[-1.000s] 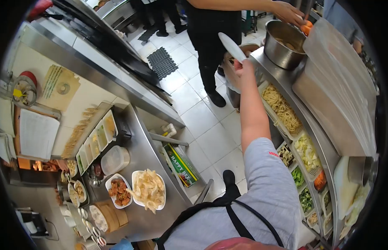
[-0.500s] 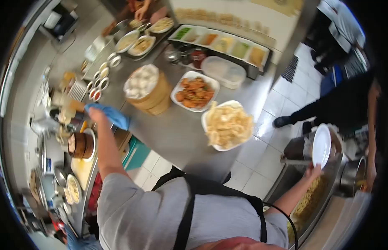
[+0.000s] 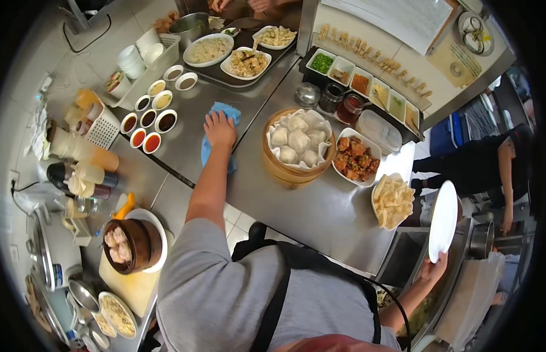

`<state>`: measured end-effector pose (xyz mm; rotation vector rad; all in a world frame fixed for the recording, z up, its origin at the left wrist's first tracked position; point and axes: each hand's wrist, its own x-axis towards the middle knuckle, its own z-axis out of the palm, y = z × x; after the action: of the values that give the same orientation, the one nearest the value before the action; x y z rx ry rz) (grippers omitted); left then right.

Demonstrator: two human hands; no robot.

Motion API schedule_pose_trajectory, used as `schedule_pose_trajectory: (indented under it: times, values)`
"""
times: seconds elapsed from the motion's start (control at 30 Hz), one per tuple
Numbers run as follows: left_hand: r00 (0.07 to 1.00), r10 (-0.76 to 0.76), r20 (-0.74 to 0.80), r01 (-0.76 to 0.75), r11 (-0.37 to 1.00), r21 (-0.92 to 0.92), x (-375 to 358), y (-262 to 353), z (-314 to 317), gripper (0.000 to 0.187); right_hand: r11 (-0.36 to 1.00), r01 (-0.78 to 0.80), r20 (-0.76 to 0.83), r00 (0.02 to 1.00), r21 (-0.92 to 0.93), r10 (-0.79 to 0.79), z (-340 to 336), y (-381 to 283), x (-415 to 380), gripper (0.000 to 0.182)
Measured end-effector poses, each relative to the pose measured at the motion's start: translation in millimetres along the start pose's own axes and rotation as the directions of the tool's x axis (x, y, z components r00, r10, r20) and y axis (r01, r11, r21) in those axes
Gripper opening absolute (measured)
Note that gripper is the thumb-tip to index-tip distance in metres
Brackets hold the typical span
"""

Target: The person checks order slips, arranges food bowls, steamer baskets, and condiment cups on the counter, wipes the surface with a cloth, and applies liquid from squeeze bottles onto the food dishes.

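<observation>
Under the left hand (image 3: pixel 220 130) in the head view lies a blue cloth (image 3: pixel 228 110) on the steel counter (image 3: pixel 279 214), the hand flat on it with fingers slightly apart, the cloth's long axis running from beyond the fingertips back past the wrist. Well to its right, the right hand (image 3: pixel 432 267) grips a white plate (image 3: pixel 442 223) by the near rim, steeply tilted, long axis pointing up from the grip.

Metal worktop (image 3: pixel 308 217): seams visible across surface, glare along right edge. Pale floor tiles (image 3: pixel 235 217), jointed, observed beside near edge. Upright metal post (image 3: pixel 307 29) at far edge. Pale wall (image 3: pixel 129 26) beyond left edge.
</observation>
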<state>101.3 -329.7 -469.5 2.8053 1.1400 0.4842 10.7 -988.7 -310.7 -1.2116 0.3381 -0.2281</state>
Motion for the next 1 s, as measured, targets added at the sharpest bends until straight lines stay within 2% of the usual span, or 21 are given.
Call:
schedule_pose_trajectory:
  times: [0.07,0.1,0.13,0.2,0.3,0.37,0.43,0.5,0.57,0.6,0.63,0.73,0.77,0.8,0.87,0.93,1.0]
  values:
    - [0.993,0.099,0.061,-0.095,0.994,-0.053,33.5,17.6,2.4,0.041,0.999,0.013,0.077,0.997,0.047,-0.017,32.8,3.6,-2.0,0.041]
    - [0.984,0.151,0.089,-0.144,0.986,-0.081,40.0,27.2,3.9,0.04,1.0,0.0,0.106,0.994,0.013,-0.001,51.8,2.3,-7.3,0.044]
    - [0.947,0.311,0.078,-0.298,0.945,-0.137,37.5,36.5,7.9,0.037,1.0,-0.014,0.133,0.991,-0.023,0.017,74.6,1.8,-14.6,0.047]
    - [0.804,0.595,0.024,-0.573,0.784,-0.237,26.6,52.7,12.5,0.032,0.998,0.029,0.154,0.987,0.05,-0.036,139.2,3.4,-32.3,0.051]
    - [0.809,0.582,-0.084,-0.531,0.661,-0.53,-9.6,39.7,1.7,0.027,0.996,0.018,0.27,0.963,-0.085,0.005,194.4,8.0,-39.5,0.057]
    - [0.889,0.407,0.211,-0.215,0.776,-0.594,-33.7,28.0,-38.2,0.025,0.993,0.027,0.361,0.932,-0.114,0.016,243.2,13.1,-50.1,0.06]
    - [0.871,0.486,0.072,-0.348,0.714,-0.608,-56.3,2.7,-8.7,0.023,0.984,-0.02,0.481,0.87,-0.179,0.106,274.6,26.9,-52.2,0.06]
    - [0.74,0.655,-0.151,-0.666,0.684,-0.298,-89.6,-3.7,-37.8,0.022,0.967,-0.037,0.572,0.801,-0.251,0.179,302.1,48.4,-51.0,0.06]
    - [0.711,0.698,0.086,-0.624,0.682,-0.381,-114.2,-9.7,-55.7,0.024,0.968,-0.086,0.642,0.734,-0.237,0.222,335.0,68.5,-58.6,0.058]
    - [0.725,0.685,0.068,-0.586,0.666,-0.46,-125.0,-11.7,-80.6,0.024,0.969,-0.135,0.684,0.689,-0.205,0.241,349.9,77.8,-63.4,0.057]
    - [0.69,0.724,-0.016,-0.627,0.586,-0.513,-132.9,-19.3,-77.0,0.025,0.969,-0.162,0.718,0.651,-0.187,0.247,362.2,89.6,-65.8,0.057]
    - [0.723,0.687,-0.069,-0.605,0.581,-0.545,-152.1,-29.7,-76.9,0.026,0.962,-0.188,0.779,0.566,-0.196,0.269,395.2,113.2,-81.3,0.057]
    - [0.767,0.641,0.021,-0.51,0.63,-0.586,-154.8,-30.8,-83.3,0.029,0.955,-0.208,0.784,0.547,-0.212,0.293,402.2,120.5,-84.4,0.056]
    - [0.822,0.566,-0.066,-0.466,0.602,-0.648,-150.7,-28.4,-83.6,0.031,0.946,-0.229,0.786,0.53,-0.228,0.318,408.1,127.3,-87.4,0.054]
    - [0.9,0.377,-0.218,-0.398,0.509,-0.763,-127.7,-20.6,-78.5,0.034,0.939,-0.276,0.796,0.511,-0.205,0.325,423.2,130.6,-99.6,0.051]
    - [0.944,0.298,-0.142,-0.263,0.417,-0.87,-97.0,-19.8,-70.9,0.04,0.936,-0.297,0.803,0.501,-0.191,0.323,435.5,132.5,-110.3,0.05]
    - [0.997,0.077,0.03,0.017,0.158,-0.987,-75.4,-31.7,-68.4,0.044,0.939,-0.287,0.808,0.499,-0.187,0.314,442.8,132.5,-120.6,0.049]
